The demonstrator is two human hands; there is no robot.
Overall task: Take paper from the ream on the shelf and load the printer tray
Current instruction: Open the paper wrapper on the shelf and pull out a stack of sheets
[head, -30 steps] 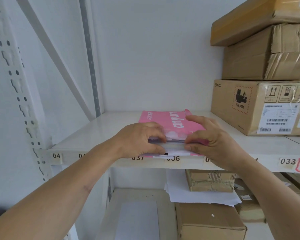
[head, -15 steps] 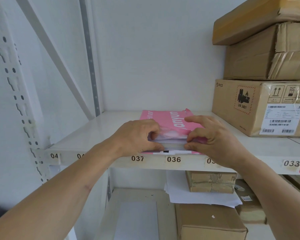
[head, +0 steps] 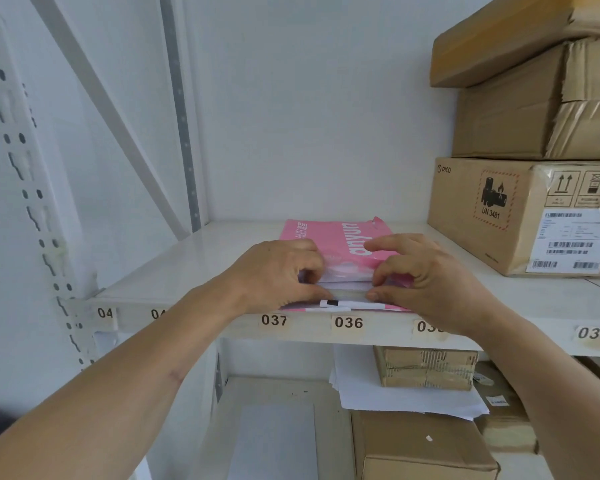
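Note:
A pink-wrapped ream of paper (head: 333,237) lies flat on the white shelf (head: 187,268), its open end facing me with white sheets (head: 347,284) showing at the front. My left hand (head: 278,275) pinches the left front corner of the stack, thumb below and fingers on top. My right hand (head: 426,275) pinches the right front corner the same way, fingers curled over the wrapper edge. No printer is in view.
Three stacked cardboard boxes (head: 520,216) stand on the shelf at the right, close to the ream. Number labels (head: 348,322) run along the shelf front. On the shelf below lie loose white sheets (head: 395,396) and more cardboard boxes (head: 423,445).
Both hands stay at the ream's front end; the fingers have shifted slightly on the sheets, and the stack's front edge has parted a little more from the wrapper.

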